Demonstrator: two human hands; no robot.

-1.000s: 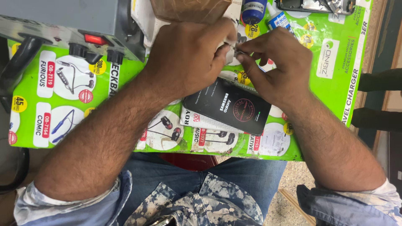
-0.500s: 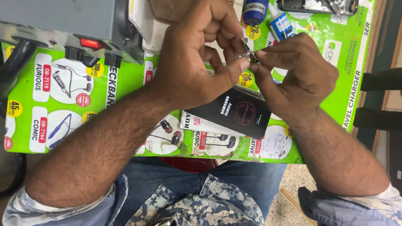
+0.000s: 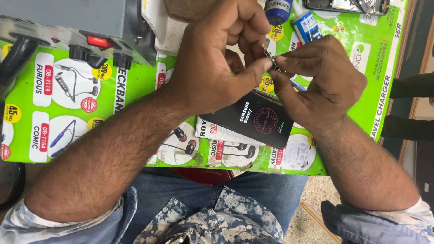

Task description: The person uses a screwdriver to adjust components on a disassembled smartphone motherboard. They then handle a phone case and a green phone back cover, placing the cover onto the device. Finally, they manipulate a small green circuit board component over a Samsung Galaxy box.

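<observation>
My left hand (image 3: 217, 58) and my right hand (image 3: 321, 81) meet above the green printed table cover (image 3: 68, 135). Between their fingertips is a small thin metal piece (image 3: 270, 57), pinched by my right thumb and forefinger, with my left thumb and fingers closed against it from the other side. Just below the hands a flat black packet (image 3: 253, 119) with a round red emblem lies on the cover, partly over a white card (image 3: 208, 131). What the metal piece is cannot be made out.
A grey box-shaped device (image 3: 72, 22) with a red switch (image 3: 99, 41) and black knobs stands at the upper left, a black cable (image 3: 18, 54) beside it. At the top right are a blue-capped bottle (image 3: 278, 9), a small tube (image 3: 307, 22) and an opened phone (image 3: 348, 5).
Both hands have lifted off the table cover toward the camera. The fingers have shifted so the thin metal piece now shows between them. The black packet has stayed where it was.
</observation>
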